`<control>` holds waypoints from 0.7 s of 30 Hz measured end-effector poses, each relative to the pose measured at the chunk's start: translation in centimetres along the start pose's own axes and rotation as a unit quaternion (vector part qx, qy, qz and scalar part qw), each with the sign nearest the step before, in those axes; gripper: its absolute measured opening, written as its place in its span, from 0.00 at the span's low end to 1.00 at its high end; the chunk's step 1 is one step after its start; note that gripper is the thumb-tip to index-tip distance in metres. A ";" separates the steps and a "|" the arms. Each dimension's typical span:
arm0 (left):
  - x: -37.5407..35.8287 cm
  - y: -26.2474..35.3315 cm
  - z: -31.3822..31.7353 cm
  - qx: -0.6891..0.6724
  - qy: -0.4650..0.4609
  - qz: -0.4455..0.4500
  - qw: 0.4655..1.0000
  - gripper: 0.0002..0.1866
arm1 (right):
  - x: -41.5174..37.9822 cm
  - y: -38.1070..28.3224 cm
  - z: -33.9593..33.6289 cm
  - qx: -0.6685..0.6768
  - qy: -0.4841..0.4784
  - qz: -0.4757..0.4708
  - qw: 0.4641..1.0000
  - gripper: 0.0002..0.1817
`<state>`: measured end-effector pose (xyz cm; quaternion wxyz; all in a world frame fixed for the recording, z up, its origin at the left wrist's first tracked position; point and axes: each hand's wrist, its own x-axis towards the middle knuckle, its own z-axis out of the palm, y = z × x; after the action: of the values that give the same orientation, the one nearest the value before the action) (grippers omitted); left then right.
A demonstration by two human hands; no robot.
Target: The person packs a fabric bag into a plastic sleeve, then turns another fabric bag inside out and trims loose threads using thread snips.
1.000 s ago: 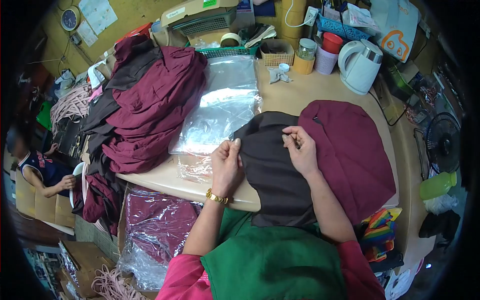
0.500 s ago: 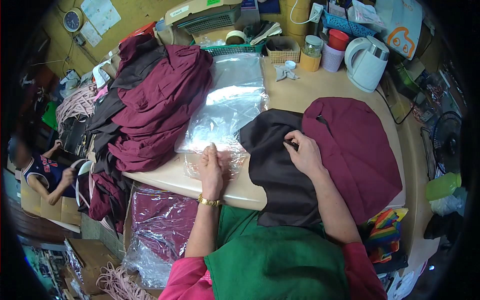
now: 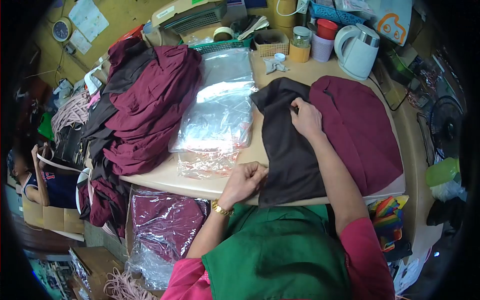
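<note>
A black fabric panel point(image 3: 290, 155) lies on the table in front of me, its lower end over the front edge. My right hand point(image 3: 307, 119) rests on its upper part, fingers pinched on the cloth. At the panel's left edge, my left hand point(image 3: 245, 182) is closed, with thumb and fingertips gripping the cloth there. To the right, a folded maroon cloth piece point(image 3: 357, 140) lies alongside the panel and partly under my right forearm. A stack of clear plastic bags point(image 3: 215, 122) lies left of the panel.
A heap of maroon and black garments point(image 3: 150, 110) covers the table's left side. Along the back stand a white kettle point(image 3: 357, 52), a jar point(image 3: 301, 44) and baskets point(image 3: 271, 44). Bagged maroon cloth point(image 3: 165, 215) sits below the table. Another person point(image 3: 45, 182) works at far left.
My left hand has moved right and down from the plastic bags to the panel's edge. The black panel now lies flatter and straighter, its top further up. My right hand has shifted slightly upward.
</note>
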<state>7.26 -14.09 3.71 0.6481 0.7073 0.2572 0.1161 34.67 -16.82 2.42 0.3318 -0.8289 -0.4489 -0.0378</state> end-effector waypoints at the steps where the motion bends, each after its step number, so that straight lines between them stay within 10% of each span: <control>1: -0.2 0.0 -0.5 0.000 -0.004 0.002 1.000 0.12 | 0.5 0.4 0.0 -0.014 0.009 0.009 1.000 0.09; 8: -0.1 -1.7 -1.8 -0.119 0.083 0.053 0.988 0.12 | 1.0 1.1 0.4 0.000 0.021 0.009 1.000 0.09; 14: 1.6 -1.5 1.1 -0.519 0.002 0.106 0.848 0.10 | 0.4 -1.2 -2.6 0.080 -0.050 0.031 0.995 0.16; 21: 0.3 -1.5 0.8 -0.480 0.092 0.142 0.861 0.08 | -2.1 -4.7 -4.4 0.250 -0.217 -0.174 0.927 0.19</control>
<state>7.63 -14.55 2.10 0.8572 0.3234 0.1251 0.3808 30.86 -19.10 7.53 0.4110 -0.6158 -0.6418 0.1998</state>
